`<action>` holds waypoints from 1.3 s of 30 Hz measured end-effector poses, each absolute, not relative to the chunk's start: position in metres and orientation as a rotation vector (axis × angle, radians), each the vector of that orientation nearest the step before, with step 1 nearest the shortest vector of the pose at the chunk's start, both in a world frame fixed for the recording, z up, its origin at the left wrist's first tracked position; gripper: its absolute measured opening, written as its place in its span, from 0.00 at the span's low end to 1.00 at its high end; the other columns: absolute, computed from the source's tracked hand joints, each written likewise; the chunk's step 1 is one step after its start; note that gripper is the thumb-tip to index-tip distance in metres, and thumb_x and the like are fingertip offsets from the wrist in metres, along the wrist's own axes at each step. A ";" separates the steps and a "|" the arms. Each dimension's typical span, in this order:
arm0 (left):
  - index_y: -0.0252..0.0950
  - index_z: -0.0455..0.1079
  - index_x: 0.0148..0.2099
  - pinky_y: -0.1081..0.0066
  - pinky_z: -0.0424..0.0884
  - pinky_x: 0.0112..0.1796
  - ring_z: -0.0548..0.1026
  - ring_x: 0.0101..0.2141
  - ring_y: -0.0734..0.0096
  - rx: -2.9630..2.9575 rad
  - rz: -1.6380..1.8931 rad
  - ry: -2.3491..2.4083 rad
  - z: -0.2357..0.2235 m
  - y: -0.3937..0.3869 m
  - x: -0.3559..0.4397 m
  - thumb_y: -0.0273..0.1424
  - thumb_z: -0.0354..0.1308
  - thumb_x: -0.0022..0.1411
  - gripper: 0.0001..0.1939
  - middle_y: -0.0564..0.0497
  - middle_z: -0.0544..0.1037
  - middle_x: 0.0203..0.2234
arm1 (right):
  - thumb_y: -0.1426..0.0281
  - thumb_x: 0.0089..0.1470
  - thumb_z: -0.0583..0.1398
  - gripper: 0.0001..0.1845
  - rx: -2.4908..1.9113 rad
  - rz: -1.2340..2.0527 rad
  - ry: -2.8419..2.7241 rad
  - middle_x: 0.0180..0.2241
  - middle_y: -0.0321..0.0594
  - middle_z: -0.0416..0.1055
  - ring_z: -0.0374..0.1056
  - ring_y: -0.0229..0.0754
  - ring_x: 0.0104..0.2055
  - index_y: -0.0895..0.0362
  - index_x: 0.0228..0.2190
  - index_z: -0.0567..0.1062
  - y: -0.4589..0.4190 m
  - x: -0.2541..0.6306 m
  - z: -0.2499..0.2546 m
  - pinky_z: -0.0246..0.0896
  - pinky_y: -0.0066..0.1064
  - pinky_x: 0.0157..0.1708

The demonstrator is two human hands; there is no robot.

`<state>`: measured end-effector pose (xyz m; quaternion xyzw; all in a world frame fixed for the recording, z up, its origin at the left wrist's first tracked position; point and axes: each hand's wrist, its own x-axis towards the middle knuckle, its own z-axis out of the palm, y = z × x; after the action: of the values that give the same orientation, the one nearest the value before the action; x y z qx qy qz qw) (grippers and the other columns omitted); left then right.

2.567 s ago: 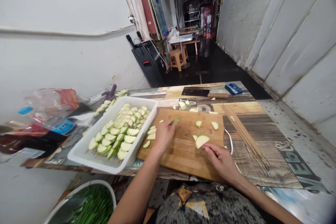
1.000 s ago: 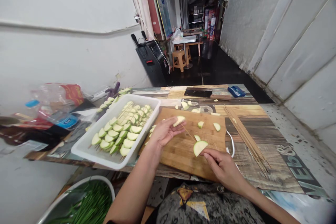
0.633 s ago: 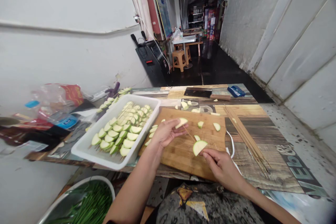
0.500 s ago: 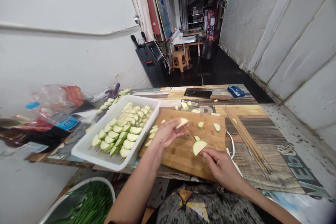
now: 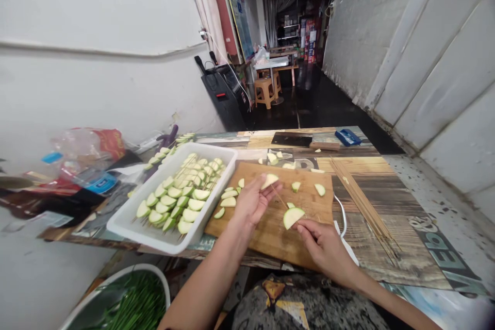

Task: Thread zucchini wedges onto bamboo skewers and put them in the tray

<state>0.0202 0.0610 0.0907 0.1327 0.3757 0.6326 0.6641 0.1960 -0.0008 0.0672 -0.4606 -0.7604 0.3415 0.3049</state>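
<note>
My left hand (image 5: 252, 201) pinches a pale green vegetable slice (image 5: 269, 180) over the wooden cutting board (image 5: 270, 227). My right hand (image 5: 324, 246) grips a thin bamboo skewer (image 5: 279, 197) that carries a larger half-round slice (image 5: 293, 216); the skewer's tip points up toward the slice in my left hand. Loose slices (image 5: 228, 197) lie on the board's left side, and two more slices (image 5: 319, 189) lie at its far right.
A white tray (image 5: 127, 221) left of the board holds several skewered slices. A bundle of bare skewers (image 5: 361, 201) lies to the right, a cleaver (image 5: 305, 141) and blue object (image 5: 348, 137) at the far edge. A bowl of greens (image 5: 131, 304) sits below left. Bags clutter the left.
My left hand picked a slice off the board and lifted it to the skewer tip. My right hand raised the skewer with the larger slice on it.
</note>
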 end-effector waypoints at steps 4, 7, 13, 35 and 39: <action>0.29 0.69 0.32 0.59 0.71 0.44 0.77 0.33 0.67 0.374 1.486 0.887 0.089 0.060 0.023 0.24 0.54 0.57 0.04 0.47 0.77 0.28 | 0.68 0.57 0.49 0.14 -1.233 0.894 -2.004 0.24 0.37 0.72 0.68 0.39 0.28 0.56 0.31 0.74 0.000 0.196 0.067 0.61 0.26 0.31; 0.29 0.70 0.32 0.58 0.70 0.45 0.77 0.32 0.67 0.408 1.494 0.883 0.087 0.059 0.024 0.24 0.56 0.56 0.03 0.47 0.76 0.29 | 0.67 0.57 0.49 0.15 -1.246 0.907 -2.004 0.22 0.37 0.70 0.68 0.40 0.29 0.56 0.30 0.74 0.001 0.196 0.067 0.61 0.26 0.32; 0.28 0.70 0.32 0.56 0.69 0.47 0.76 0.36 0.64 0.353 1.438 0.776 0.089 0.058 0.020 0.23 0.56 0.55 0.02 0.47 0.77 0.29 | 0.66 0.58 0.49 0.15 -1.226 0.910 -1.986 0.25 0.37 0.72 0.69 0.40 0.30 0.56 0.31 0.74 0.001 0.197 0.067 0.61 0.26 0.33; 0.25 0.69 0.33 0.65 0.76 0.38 0.77 0.34 0.63 0.141 1.453 0.799 0.087 0.058 0.028 0.21 0.51 0.59 0.06 0.41 0.78 0.30 | 0.66 0.59 0.49 0.15 -1.187 0.950 -1.990 0.27 0.36 0.72 0.68 0.39 0.31 0.55 0.39 0.74 -0.008 0.206 0.069 0.59 0.26 0.32; 0.25 0.68 0.33 0.66 0.76 0.38 0.77 0.34 0.64 0.109 1.445 0.810 0.086 0.058 0.029 0.22 0.51 0.60 0.06 0.41 0.78 0.30 | 0.66 0.59 0.50 0.16 -1.190 0.982 -1.984 0.28 0.36 0.72 0.68 0.39 0.32 0.56 0.39 0.75 -0.009 0.205 0.070 0.59 0.26 0.33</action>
<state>0.0293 0.0579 0.0862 0.0485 0.3600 0.6425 0.6748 0.2050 -0.0093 0.0697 -0.4504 -0.7507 0.3715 0.3091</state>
